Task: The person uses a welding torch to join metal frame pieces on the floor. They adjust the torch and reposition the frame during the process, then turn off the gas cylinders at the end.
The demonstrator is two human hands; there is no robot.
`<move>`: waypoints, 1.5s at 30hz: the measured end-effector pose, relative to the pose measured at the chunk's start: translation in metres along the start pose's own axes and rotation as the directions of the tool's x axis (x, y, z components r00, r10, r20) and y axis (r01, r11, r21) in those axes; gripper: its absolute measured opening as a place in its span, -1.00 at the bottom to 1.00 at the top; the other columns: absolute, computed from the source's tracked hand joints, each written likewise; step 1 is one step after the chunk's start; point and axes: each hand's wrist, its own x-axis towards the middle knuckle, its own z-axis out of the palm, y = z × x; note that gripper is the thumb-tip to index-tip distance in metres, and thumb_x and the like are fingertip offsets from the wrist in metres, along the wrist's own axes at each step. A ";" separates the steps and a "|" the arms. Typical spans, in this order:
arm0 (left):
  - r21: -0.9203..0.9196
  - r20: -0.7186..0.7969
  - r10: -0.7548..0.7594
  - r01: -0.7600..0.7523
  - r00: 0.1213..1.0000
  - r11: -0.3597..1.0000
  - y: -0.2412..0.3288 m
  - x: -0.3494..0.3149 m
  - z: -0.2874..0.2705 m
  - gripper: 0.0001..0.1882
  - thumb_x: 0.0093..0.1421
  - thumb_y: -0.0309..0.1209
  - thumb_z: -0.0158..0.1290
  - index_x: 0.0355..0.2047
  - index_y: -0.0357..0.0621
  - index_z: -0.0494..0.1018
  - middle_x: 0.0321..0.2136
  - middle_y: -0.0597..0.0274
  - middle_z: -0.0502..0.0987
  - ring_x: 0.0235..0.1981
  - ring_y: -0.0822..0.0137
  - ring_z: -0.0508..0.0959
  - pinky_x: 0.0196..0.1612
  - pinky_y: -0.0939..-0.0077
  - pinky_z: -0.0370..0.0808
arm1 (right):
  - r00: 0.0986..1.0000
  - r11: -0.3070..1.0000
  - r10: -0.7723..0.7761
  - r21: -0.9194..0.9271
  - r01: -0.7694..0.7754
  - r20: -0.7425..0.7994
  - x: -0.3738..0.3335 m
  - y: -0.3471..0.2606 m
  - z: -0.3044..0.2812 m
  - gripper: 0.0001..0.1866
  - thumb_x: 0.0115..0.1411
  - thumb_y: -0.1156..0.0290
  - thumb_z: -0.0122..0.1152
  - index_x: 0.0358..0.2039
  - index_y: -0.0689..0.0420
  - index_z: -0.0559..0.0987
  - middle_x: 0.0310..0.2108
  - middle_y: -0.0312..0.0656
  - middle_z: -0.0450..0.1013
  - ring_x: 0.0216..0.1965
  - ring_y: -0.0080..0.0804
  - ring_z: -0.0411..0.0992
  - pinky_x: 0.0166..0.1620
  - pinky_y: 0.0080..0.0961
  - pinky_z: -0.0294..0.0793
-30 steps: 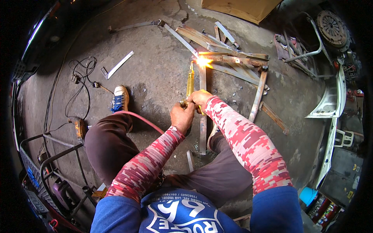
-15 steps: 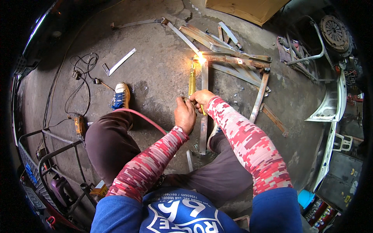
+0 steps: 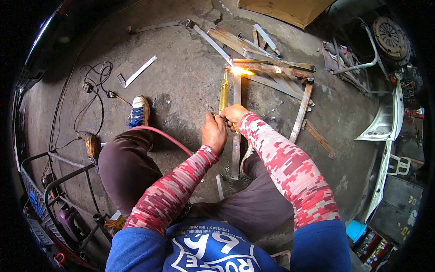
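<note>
A brass-yellow gas torch [image 3: 224, 94] stands out from my hands, its tip lit beside a metal joint. From the tip an orange-white flame [image 3: 241, 71] streams to the right along a rusty angle bar [image 3: 272, 68]. My left hand [image 3: 214, 133] is closed round the torch's rear end. Closed against the same end is my right hand [image 3: 235, 116], its fingertips partly hidden. A red hose [image 3: 170, 138] runs toward my left wrist. Beneath my right hand passes a flat steel bar [image 3: 236, 154], pointing up to the heated joint.
More metal bars [image 3: 299, 111] lie to the right of the joint. A corded power tool [image 3: 92, 147] and a loose cable [image 3: 96, 88] are at left, near my shoe [image 3: 139, 111]. A bent steel strip [image 3: 139, 72] lies beyond. A metal rack [image 3: 68, 177] stands lower left.
The bright, sparking glow at the joint has given way to a longer flame reaching right. My hands and the torch have barely shifted; the whole view moved slightly.
</note>
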 end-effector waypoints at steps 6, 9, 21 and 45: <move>-0.006 0.051 -0.032 0.033 0.998 0.999 0.002 0.002 -0.002 -0.64 0.43 -0.17 -0.13 -0.04 -0.25 0.34 -0.33 -0.41 0.58 -0.27 -0.41 0.59 -0.22 -0.22 0.51 | 1.000 1.000 0.010 -0.028 -0.011 -0.015 0.001 -0.002 0.002 -0.83 0.27 0.35 0.19 -0.34 0.19 0.59 -0.60 -0.31 0.27 -0.63 -0.49 0.14 -0.56 -0.39 0.11; -0.020 0.061 -0.044 0.045 0.997 0.999 0.001 0.003 0.000 -0.65 0.43 -0.17 -0.13 -0.06 -0.25 0.34 -0.34 -0.41 0.58 -0.27 -0.42 0.59 -0.23 -0.22 0.51 | 1.000 0.999 0.025 -0.030 -0.025 -0.010 0.002 -0.002 0.002 -0.83 0.27 0.35 0.19 -0.34 0.20 0.58 -0.60 -0.30 0.26 -0.65 -0.49 0.12 -0.57 -0.39 0.11; -0.049 0.057 -0.068 0.071 0.996 0.996 -0.002 0.005 0.003 -0.65 0.43 -0.17 -0.12 -0.09 -0.27 0.36 -0.33 -0.42 0.58 -0.24 -0.41 0.59 -0.19 -0.21 0.50 | 1.000 1.000 0.014 0.022 -0.014 -0.010 -0.002 -0.003 0.003 -0.83 0.28 0.36 0.20 -0.38 0.19 0.59 -0.64 -0.33 0.28 -0.67 -0.52 0.12 -0.58 -0.41 0.05; -0.078 0.060 -0.057 0.062 0.997 0.995 0.001 0.000 -0.002 -0.62 0.42 -0.16 -0.12 -0.08 -0.30 0.36 -0.33 -0.43 0.58 -0.25 -0.42 0.59 -0.20 -0.19 0.51 | 0.999 0.999 0.008 -0.054 -0.009 -0.032 0.006 0.001 0.004 -0.82 0.27 0.35 0.21 -0.41 0.18 0.58 -0.70 -0.35 0.22 -0.73 -0.54 0.06 -0.62 -0.40 -0.01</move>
